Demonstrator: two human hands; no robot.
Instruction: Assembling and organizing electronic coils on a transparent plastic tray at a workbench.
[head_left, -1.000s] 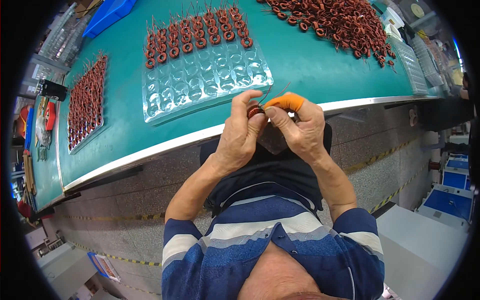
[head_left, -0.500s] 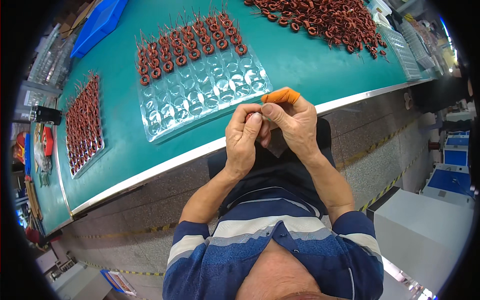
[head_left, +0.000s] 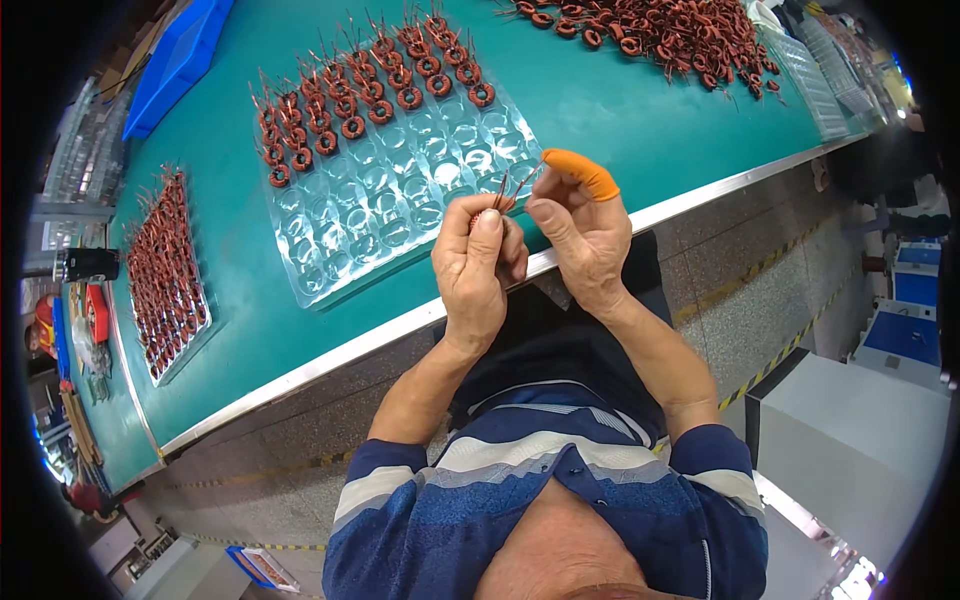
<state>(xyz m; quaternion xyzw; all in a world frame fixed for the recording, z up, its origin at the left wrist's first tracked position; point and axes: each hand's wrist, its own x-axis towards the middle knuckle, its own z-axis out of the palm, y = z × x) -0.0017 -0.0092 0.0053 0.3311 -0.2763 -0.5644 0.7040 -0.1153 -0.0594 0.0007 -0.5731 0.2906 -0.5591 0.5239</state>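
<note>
Between the thumb and fingers of my left hand (head_left: 472, 268) is a small copper-wound ring coil (head_left: 474, 222), mostly hidden by the grip. Its thin wire leads (head_left: 510, 190) stick up towards the right. Close beside the leads is my right hand (head_left: 590, 235), which wears an orange finger cot (head_left: 582, 174) on the index finger. The right thumb and index finger are apart, with no coil between them. Beyond both hands lies a clear plastic tray (head_left: 385, 222). Its far rows carry similar coils (head_left: 352, 127) with leads upward, and its nearer pockets hold none.
A second tray of coils (head_left: 165, 275) stands at the left on the green table (head_left: 240, 330). A large heap of loose coils (head_left: 670, 40) lies at the far right, near stacked clear trays (head_left: 810, 90). A blue bin (head_left: 180, 65) sits at the far left. A metal strip (head_left: 330, 375) edges the table.
My hands have moved apart, the left going slightly left with the coil. The right index finger has lifted off, and the coil's leads now show. The view has shifted a little.
</note>
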